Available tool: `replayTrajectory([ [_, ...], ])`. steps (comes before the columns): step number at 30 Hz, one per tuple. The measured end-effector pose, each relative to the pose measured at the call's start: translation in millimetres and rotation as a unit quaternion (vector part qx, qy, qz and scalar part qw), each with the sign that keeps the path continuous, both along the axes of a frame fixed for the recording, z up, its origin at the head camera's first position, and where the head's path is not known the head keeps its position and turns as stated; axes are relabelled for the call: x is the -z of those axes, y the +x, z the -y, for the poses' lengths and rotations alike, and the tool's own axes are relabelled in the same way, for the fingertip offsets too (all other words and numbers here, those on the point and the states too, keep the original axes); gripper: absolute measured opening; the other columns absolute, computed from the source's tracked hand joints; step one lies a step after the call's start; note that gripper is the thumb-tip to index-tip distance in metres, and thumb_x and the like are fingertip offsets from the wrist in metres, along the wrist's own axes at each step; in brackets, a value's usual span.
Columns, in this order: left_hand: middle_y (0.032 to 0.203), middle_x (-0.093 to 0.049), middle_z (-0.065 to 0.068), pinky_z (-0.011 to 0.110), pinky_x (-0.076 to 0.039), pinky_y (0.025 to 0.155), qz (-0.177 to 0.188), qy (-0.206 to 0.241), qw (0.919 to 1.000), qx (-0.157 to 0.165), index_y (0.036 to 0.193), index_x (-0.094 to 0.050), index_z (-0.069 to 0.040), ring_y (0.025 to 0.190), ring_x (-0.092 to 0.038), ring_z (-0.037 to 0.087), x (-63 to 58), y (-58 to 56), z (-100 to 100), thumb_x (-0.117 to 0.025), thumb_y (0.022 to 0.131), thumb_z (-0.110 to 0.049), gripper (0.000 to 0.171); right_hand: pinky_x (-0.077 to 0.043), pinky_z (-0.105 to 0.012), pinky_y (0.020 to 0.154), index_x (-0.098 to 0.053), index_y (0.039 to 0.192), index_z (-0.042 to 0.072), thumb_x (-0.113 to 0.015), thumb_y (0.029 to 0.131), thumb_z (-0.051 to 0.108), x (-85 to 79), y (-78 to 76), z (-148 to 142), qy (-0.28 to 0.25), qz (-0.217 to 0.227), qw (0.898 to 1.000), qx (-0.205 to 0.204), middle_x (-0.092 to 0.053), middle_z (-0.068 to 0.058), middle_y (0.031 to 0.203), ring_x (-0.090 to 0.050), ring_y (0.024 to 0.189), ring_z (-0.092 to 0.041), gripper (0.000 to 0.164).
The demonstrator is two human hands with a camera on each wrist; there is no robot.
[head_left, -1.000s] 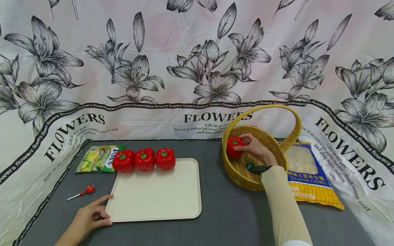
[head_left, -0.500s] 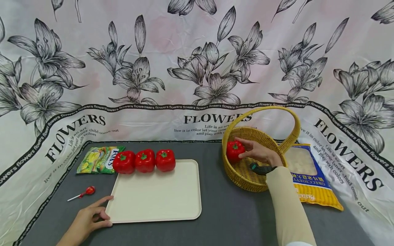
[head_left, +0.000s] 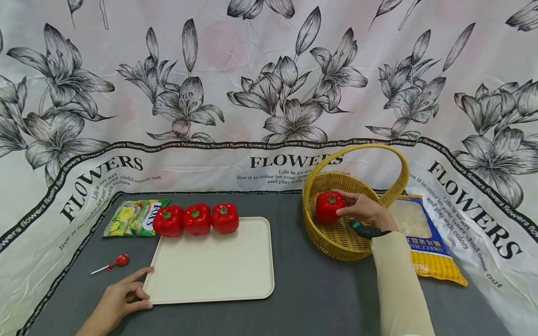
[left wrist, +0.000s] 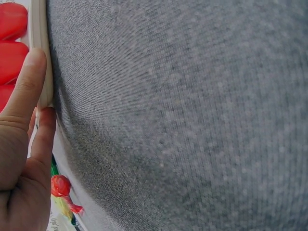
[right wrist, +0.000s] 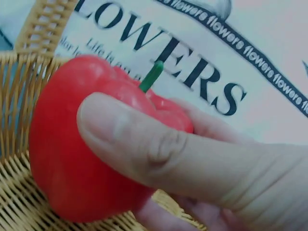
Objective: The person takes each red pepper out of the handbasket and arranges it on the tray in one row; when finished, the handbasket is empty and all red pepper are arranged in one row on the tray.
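Note:
In the head view, my right hand (head_left: 362,207) holds a red bell pepper (head_left: 329,208) inside the yellow wicker basket (head_left: 336,252). The right wrist view shows the thumb (right wrist: 130,132) across the pepper's side, its green stem uppermost; the other fingers are mostly hidden behind it. My left hand (head_left: 119,301) grips the front left corner of a cream tray (head_left: 210,266), thumb at the corner and index finger on the left edge. Three more red bell peppers, a left one (head_left: 168,221), a middle one (head_left: 197,219) and a right one (head_left: 225,218), stand in a row along the tray's back edge.
A wrapped red lollipop (head_left: 122,260) lies left of the tray, below a green and yellow candy bag (head_left: 133,218). Right of the basket lies a blue and yellow pasta bag (head_left: 437,261), partly covered by the right forearm. The basket's tall handle (head_left: 399,182) arches over its opening.
My right hand has drawn the bell pepper rightward, away from the basket's left wall, still within the basket. The left hand and tray stay put.

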State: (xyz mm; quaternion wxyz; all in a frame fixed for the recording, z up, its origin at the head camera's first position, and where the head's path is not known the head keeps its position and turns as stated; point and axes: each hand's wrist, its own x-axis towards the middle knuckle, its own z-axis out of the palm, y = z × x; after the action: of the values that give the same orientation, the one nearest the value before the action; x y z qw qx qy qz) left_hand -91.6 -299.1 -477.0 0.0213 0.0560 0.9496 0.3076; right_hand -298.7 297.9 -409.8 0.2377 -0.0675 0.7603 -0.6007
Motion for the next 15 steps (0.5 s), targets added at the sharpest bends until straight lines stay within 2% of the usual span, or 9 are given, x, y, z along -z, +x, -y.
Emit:
replayTrajectory([
  [4,0.13,-0.057,0.018,0.02,-0.034,0.053,-0.001,0.003,1.0,-0.001,0.065,-0.061,-0.022,0.057,-0.033,0.002,0.1,-0.1,0.1,-0.086,0.062,-0.016,0.026,-0.039,-0.047,0.103,-0.022,0.151,0.005,-0.066,0.09,0.002,-2.7,2.3,-2.4,-0.019,0.015,1.0,0.006,-0.026,-0.027,0.151,-0.041,0.129,-0.033,0.075],
  [8,0.13,-0.057,0.018,0.02,-0.034,0.054,0.0,-0.002,1.0,0.0,0.065,-0.061,-0.021,0.061,-0.035,0.001,1.1,0.3,0.4,-0.086,0.062,-0.018,0.026,-0.044,-0.042,0.099,-0.022,0.151,0.004,-0.066,0.089,0.002,-8.2,5.9,-2.5,-0.028,0.025,0.999,0.014,-0.025,-0.028,0.151,-0.049,0.12,-0.023,0.076],
  [15,0.128,-0.058,0.017,0.019,-0.034,0.052,-0.017,0.0,0.9999,-0.005,0.064,-0.06,-0.022,0.063,-0.036,0.0,0.4,0.5,-1.1,-0.087,0.06,-0.015,0.029,-0.046,-0.042,0.097,-0.02,0.15,0.001,-0.064,0.089,-0.003,-23.1,15.8,0.5,-0.039,0.014,0.999,-0.001,-0.026,-0.027,0.151,-0.051,0.116,-0.019,0.075],
])
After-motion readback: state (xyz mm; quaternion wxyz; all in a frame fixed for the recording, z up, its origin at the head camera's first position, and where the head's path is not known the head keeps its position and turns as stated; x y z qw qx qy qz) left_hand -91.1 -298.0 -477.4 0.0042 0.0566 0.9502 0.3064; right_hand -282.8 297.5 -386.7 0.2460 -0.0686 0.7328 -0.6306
